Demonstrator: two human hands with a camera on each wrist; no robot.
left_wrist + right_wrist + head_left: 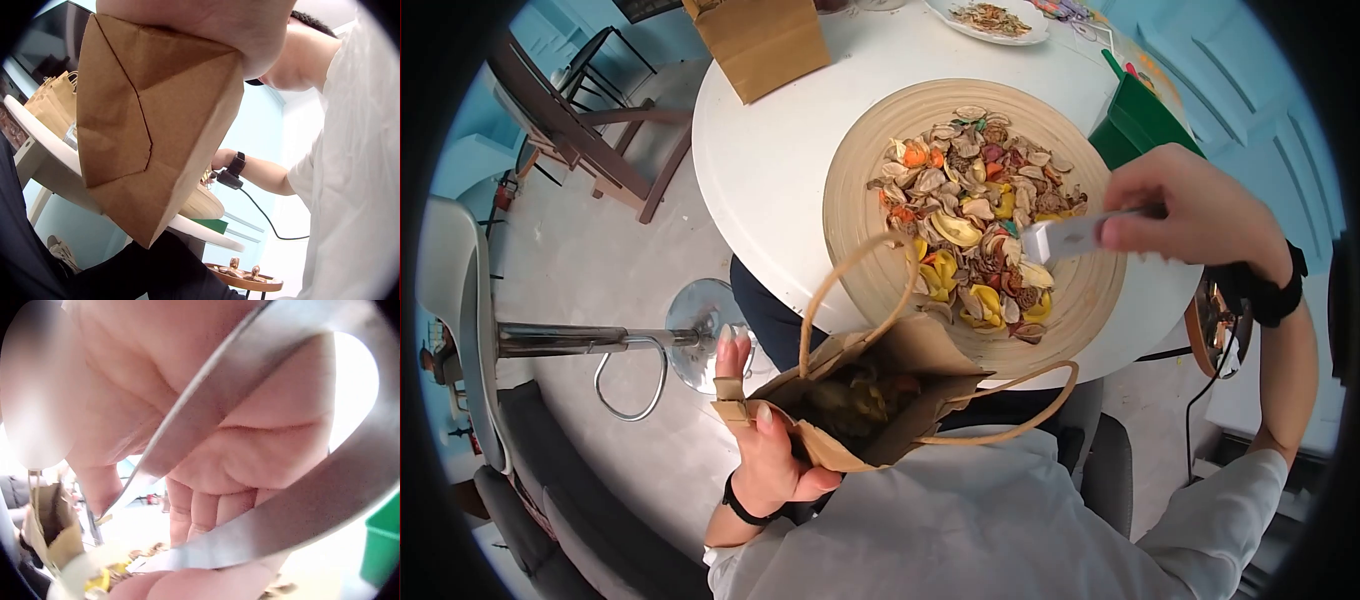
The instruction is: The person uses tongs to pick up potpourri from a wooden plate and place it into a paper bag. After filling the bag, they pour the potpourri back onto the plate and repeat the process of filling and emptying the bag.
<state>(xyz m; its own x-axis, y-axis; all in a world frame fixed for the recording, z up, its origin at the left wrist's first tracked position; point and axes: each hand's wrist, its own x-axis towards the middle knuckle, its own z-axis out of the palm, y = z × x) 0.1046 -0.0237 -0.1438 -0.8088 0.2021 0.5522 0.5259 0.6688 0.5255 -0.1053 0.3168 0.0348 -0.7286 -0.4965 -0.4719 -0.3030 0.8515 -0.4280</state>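
Observation:
My left hand grips the side of an open brown paper bag with looped handles; some dried pieces lie inside it. In the left wrist view the bag's base faces the camera. Metal tongs are pinched in my right hand, their tips at the right part of a heap of dried petals and pods on a round wooden plate. Up close in the right wrist view, the curved metal tongs cross in front of the palm. Whether the tips hold a piece, I cannot tell.
On the white table stand another brown paper bag at the back left, a white plate with small dried bits at the back, and a green container at the right. A bar stool is left of the table.

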